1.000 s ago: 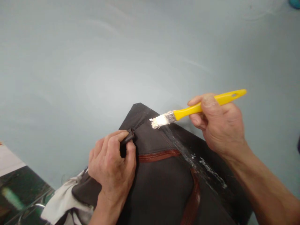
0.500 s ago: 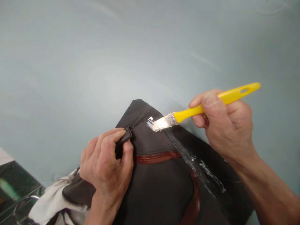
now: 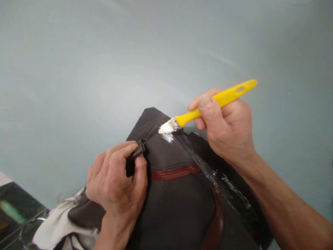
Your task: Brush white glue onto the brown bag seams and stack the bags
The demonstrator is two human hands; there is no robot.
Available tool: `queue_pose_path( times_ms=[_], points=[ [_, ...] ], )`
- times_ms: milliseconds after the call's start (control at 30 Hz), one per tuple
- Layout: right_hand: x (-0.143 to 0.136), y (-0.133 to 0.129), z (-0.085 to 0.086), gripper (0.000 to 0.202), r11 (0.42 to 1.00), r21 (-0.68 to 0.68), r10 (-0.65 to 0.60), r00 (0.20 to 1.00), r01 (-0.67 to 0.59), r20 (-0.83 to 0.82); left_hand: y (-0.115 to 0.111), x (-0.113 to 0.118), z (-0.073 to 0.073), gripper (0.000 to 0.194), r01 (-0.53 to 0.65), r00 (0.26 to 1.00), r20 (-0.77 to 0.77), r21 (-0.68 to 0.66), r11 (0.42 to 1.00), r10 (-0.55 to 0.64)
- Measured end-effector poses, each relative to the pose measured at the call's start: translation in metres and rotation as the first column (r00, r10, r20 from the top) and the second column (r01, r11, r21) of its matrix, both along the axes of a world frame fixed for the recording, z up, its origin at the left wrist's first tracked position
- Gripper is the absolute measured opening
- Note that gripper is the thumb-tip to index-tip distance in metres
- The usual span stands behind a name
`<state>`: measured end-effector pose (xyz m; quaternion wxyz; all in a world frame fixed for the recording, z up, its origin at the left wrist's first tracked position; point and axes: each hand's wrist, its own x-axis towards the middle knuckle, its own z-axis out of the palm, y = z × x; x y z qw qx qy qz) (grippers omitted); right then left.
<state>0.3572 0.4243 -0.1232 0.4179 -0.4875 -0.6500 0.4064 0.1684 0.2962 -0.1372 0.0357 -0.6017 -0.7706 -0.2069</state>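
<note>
Black material [image 3: 177, 205] with reddish-brown stitched trim [image 3: 174, 172] lies at the bottom centre, its corner pointing away from me. My left hand [image 3: 117, 177] pinches a folded edge of it between thumb and fingers. In my right hand [image 3: 226, 125] is a yellow-handled brush [image 3: 215, 104], gripped between thumb and fingers. White, wet-looking stuff coats its bristles, which touch the black material near the corner. Fresh white streaks [image 3: 168, 138] show just below the bristles. A line of whitish smears [image 3: 203, 166] runs down the right side.
A pale blue-grey surface [image 3: 104, 62] stretches behind and around the material. White cloth [image 3: 52, 222] bunches at the lower left, beside a dark area [image 3: 18, 208] with a metal ring.
My right hand and the brush have moved left and slightly up. The bristles have shifted nearer the corner, and more white streaks are exposed. My left hand keeps its pinch.
</note>
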Motion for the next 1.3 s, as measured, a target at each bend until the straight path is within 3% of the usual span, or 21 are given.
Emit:
queue_pose_path(
  times_ms=[233, 367, 533, 700, 967, 1133, 1300],
  points=[
    [0.007, -0.008, 0.005, 0.037, 0.997, 0.018, -0.071, 0.997, 0.071, 0.018, -0.001, 0.001, 0.000, 0.010, -0.017, 1.000, 0.018, -0.004, 1.000, 0.017],
    [0.007, -0.017, 0.006, 0.040, 0.997, 0.070, -0.041, 0.997, 0.036, 0.066, -0.001, 0.000, -0.001, 0.012, -0.018, 1.000, 0.014, -0.011, 1.000, 0.018],
    [0.024, -0.029, 0.014, 0.038, 0.999, 0.037, -0.022, 0.992, 0.018, 0.126, 0.000, 0.001, -0.001, 0.011, -0.040, 0.999, 0.031, -0.021, 0.999, 0.040],
    [0.017, -0.030, 0.014, 0.038, 0.992, 0.110, -0.069, 0.995, 0.061, 0.069, 0.000, 0.000, -0.003, 0.011, -0.040, 0.999, 0.022, -0.007, 0.999, 0.040],
    [0.042, -0.046, 0.023, 0.038, 0.995, 0.087, 0.025, 0.983, -0.042, 0.180, 0.000, -0.001, -0.005, 0.013, -0.047, 0.999, 0.010, 0.007, 0.999, 0.046],
    [0.041, -0.050, 0.022, 0.037, 0.977, 0.201, -0.096, 0.990, 0.074, 0.103, -0.001, -0.004, -0.004, 0.015, -0.055, 0.998, 0.007, -0.060, 0.997, 0.056],
    [0.049, -0.058, 0.022, 0.038, 0.988, 0.148, 0.026, 0.982, -0.055, 0.189, -0.001, -0.005, -0.005, 0.018, -0.081, 0.997, 0.003, -0.082, 0.993, 0.082]
  ],
)
